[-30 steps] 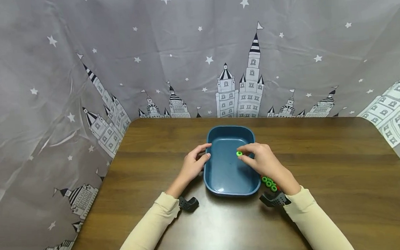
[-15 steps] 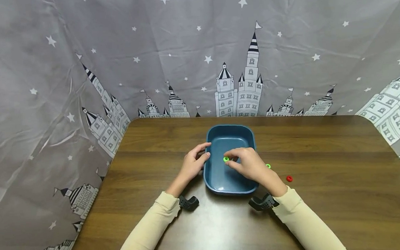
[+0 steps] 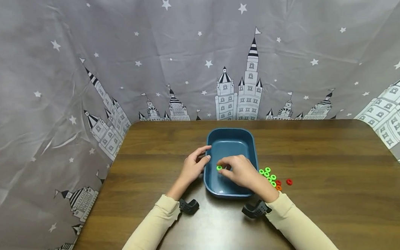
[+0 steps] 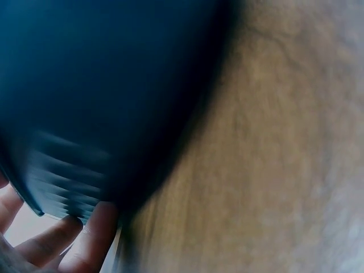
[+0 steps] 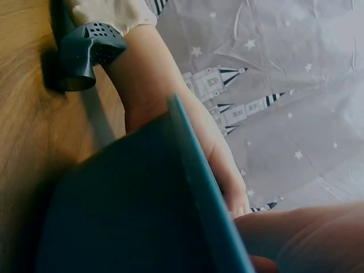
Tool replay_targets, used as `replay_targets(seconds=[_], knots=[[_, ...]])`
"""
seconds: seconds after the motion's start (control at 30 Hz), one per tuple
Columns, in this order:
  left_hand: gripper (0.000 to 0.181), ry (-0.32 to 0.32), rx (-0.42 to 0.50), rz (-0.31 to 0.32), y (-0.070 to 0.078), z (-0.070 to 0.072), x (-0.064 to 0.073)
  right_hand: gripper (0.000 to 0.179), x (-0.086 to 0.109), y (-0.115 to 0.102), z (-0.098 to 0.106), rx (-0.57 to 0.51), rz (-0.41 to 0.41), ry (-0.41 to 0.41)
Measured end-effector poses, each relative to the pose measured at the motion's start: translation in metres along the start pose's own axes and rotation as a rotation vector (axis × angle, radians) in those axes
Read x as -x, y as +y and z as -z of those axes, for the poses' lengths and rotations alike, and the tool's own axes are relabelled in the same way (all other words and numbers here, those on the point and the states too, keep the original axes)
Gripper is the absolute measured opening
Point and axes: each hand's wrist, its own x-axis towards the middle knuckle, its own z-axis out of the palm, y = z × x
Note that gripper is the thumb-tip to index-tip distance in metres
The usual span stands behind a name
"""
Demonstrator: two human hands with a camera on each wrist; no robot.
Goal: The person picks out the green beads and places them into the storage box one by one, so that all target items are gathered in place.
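Observation:
A blue rectangular tub stands on the wooden table. At its left rim lies my left hand, with index finger and thumb over the edge. In the left wrist view, other fingers bend against the tub's outer wall. My right hand pinches a small green ring between thumb and index finger, over the inside of the tub. The right wrist view shows the tub's wall with the left forearm behind it; the ring is hidden there.
Right of the tub, several green rings lie in a cluster beside the right forearm. Near them are two red rings, one apart, and an orange ring. A grey castle-print curtain hangs behind the table.
My right hand has moved left and nearer the tub's front, carrying the green ring. Its forearm now uncovers the rings on the table. The left hand stays at the rim.

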Motion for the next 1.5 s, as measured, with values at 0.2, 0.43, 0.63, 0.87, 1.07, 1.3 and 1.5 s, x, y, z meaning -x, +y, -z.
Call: replay_targets(seconds=[0.2,0.43,0.63,0.87,1.07,1.3,1.5], knots=[[0.040,-0.002,0.015,0.005,-0.002,-0.001,-0.004,0.018,-0.003,-0.002,-0.004,0.010,-0.003,0.006],[0.041,-0.031,0.020,0.011,-0.003,-0.005,-0.002,0.016,0.001,-0.005,-0.012,0.039,-0.047,-0.023],[0.041,-0.017,0.029,0.007,-0.005,-0.005,0.000,0.015,0.003,-0.004,-0.019,0.069,-0.028,-0.037],[0.041,-0.021,0.026,0.004,-0.004,-0.006,-0.001,0.015,0.002,-0.003,-0.021,0.103,-0.044,-0.070],[0.041,-0.019,0.043,0.014,-0.002,-0.005,-0.002,0.015,0.001,-0.003,-0.022,0.104,-0.058,-0.106],[0.043,-0.019,0.030,0.014,-0.002,-0.005,-0.004,0.013,0.001,-0.005,-0.024,0.123,-0.068,-0.134],[0.043,-0.035,0.032,0.036,0.017,0.004,0.009,0.012,-0.001,-0.008,-0.027,0.123,-0.046,-0.183]])
